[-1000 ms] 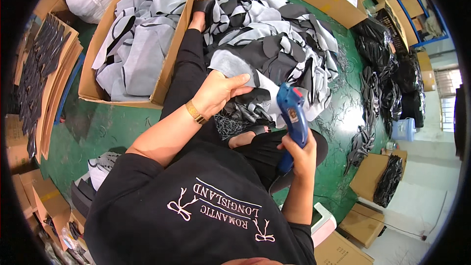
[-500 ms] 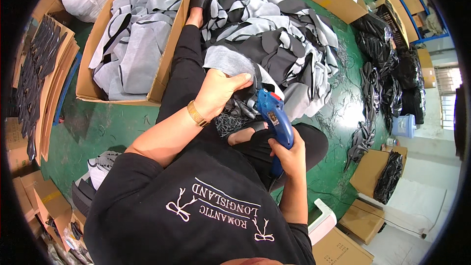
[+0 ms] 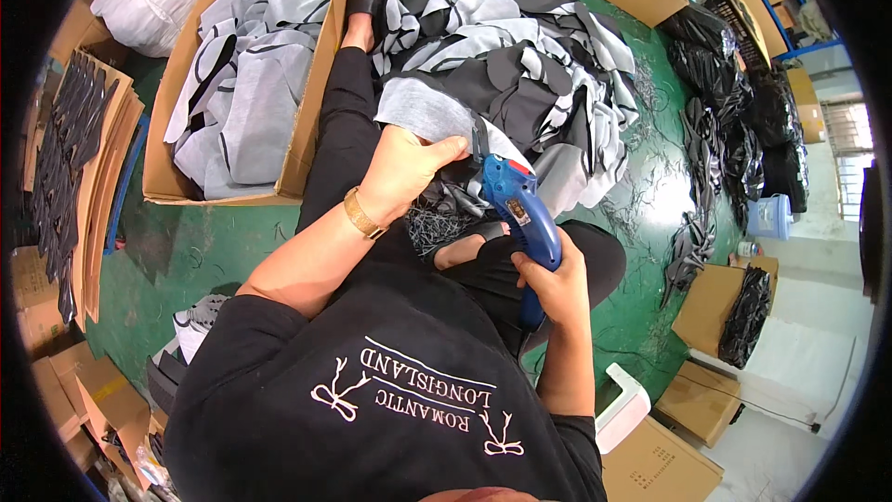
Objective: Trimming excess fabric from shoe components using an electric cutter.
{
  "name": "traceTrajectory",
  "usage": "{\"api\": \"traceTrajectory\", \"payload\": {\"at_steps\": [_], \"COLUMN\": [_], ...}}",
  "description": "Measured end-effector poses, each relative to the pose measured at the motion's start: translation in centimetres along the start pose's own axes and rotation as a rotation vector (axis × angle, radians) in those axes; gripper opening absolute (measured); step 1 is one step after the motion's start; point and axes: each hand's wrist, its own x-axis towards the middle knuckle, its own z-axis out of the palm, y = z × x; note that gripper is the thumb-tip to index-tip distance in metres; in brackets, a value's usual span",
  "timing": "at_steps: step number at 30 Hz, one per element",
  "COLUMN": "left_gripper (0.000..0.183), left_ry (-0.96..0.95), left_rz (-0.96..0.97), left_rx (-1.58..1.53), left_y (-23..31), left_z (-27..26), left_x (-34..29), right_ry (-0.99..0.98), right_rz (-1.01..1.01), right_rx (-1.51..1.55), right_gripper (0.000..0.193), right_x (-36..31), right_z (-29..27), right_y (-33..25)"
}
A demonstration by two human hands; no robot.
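Note:
My left hand [image 3: 409, 167] pinches a light grey fabric piece [image 3: 423, 110] between thumb and fingers, close to its dark edge. In my right hand [image 3: 557, 274] is a blue handheld electric fabric cutter [image 3: 528, 223] with a red part near its head. Its front end meets the fabric's edge beside my left thumb; the blade itself is too small to make out. Just beyond my hands a large heap of grey and black fabric pieces [image 3: 520, 84] lies on the floor.
A cardboard box [image 3: 302, 144] of similar grey pieces stands to the left. Thin dark trimmings [image 3: 437, 223] lie between my legs, and more scatter over the green floor [image 3: 641, 251]. Black plastic bags [image 3: 715, 74] line the right side. A white stool [image 3: 624, 407] stands near my right elbow.
The cutter's head has shifted slightly forward along the fabric's edge, closer to my left thumb. My left hand keeps its pinch on the fabric. The whole view has tilted a little.

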Motion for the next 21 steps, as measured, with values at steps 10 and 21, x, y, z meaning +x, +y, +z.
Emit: {"api": "traceTrajectory", "payload": {"at_steps": [10,21], "left_gripper": [0.023,0.033], "left_ry": [-0.05,-0.143], "left_rz": [0.116,0.038], "left_rx": [0.128,0.15], "left_y": [0.9,1.7], "left_z": [-0.4,-0.8], "left_x": [-0.3,-1.0], "right_ry": [-0.053,-0.142], "right_rz": [-0.009,0.017], "right_rx": [0.053,0.214], "right_gripper": [0.034,0.035], "right_x": [0.1,0.9], "right_z": [-0.2,-0.4], "right_y": [-0.9,-1.5]}}
